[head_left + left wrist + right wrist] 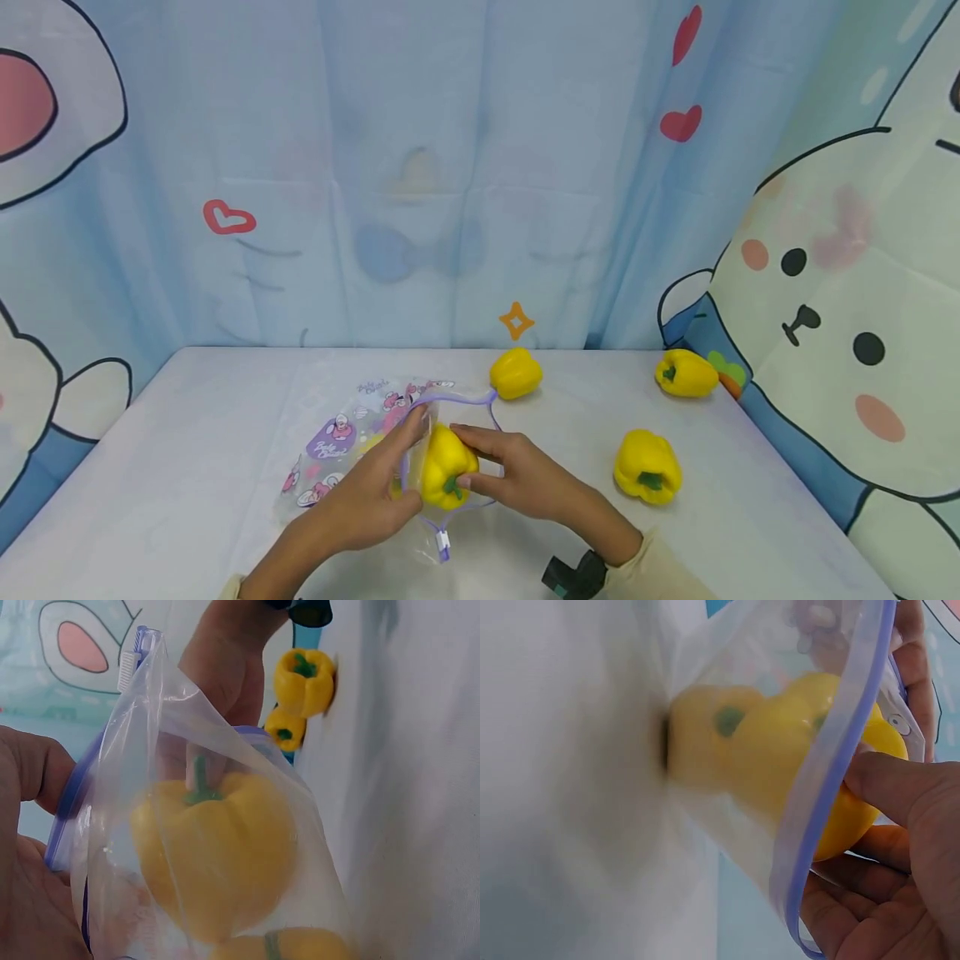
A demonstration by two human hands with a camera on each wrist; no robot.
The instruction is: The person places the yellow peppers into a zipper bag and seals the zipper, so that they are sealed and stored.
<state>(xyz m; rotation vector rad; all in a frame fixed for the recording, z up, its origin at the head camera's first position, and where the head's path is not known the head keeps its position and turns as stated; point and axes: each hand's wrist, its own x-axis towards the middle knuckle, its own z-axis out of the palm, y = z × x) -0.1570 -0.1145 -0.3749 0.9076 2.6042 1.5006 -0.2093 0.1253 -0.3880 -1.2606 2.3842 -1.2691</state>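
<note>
A clear zip bag (330, 450) with purple edging and cartoon prints lies on the table, its mouth spread toward the right. My left hand (367, 500) grips the bag at its mouth, thumb at the near side and fingers at the far side. Between thumb and fingers, my right hand (525, 479) holds a yellow bell pepper (444, 475), partly inside the mouth with its green stem toward me. Deeper in the bag, another yellow pepper (697, 742) shows through the plastic in the right wrist view. A white slider (442, 540) hangs at the bag's near corner.
One yellow pepper (516, 373) stands just behind the bag's mouth. Two more lie to the right: a nearer pepper (648, 467) and a farther pepper (686, 373) by the back edge. A printed curtain (450, 167) hangs behind the white table (187, 433).
</note>
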